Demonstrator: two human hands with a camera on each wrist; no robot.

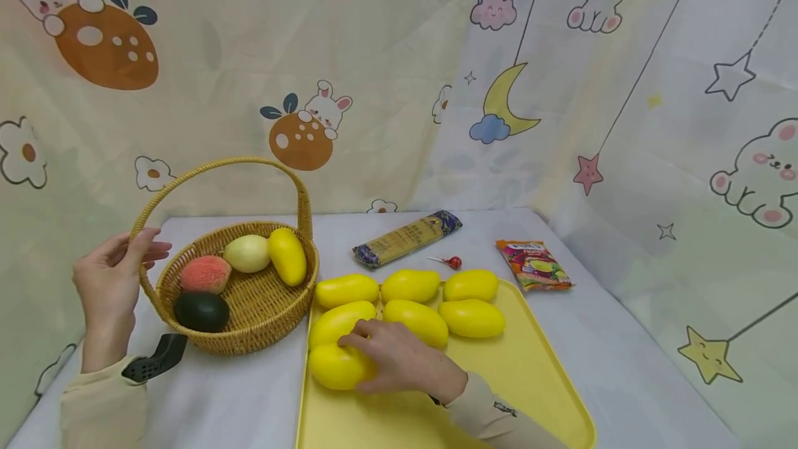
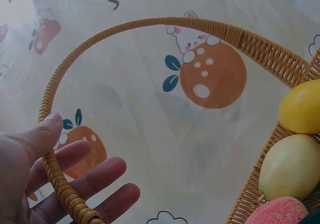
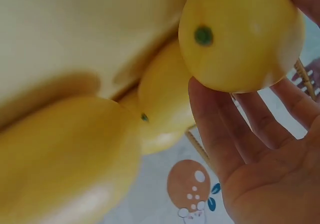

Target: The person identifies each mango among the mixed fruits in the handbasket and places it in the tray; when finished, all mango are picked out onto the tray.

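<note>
My left hand (image 1: 111,283) holds the handle (image 2: 62,186) of a round wicker basket (image 1: 249,338) at the left, with the thumb on one side and the fingers loosely behind it. Inside the basket lie a dark green avocado (image 1: 201,312), a pink peach (image 1: 206,274), a pale yellow-green fruit (image 1: 247,253) and a yellow mango (image 1: 287,257). Over the yellow tray (image 1: 499,386), my right hand (image 1: 405,359) grips the nearest mango (image 1: 337,367), thumb and fingers on opposite sides in the right wrist view. Several more mangoes (image 1: 472,318) lie in rows behind it.
Behind the tray lie a long wrapped packet (image 1: 408,238) and a red lollipop (image 1: 455,262). A colourful snack bag (image 1: 535,265) is at the right on the white table (image 1: 249,400). Printed cloth (image 1: 386,54) hangs around the table.
</note>
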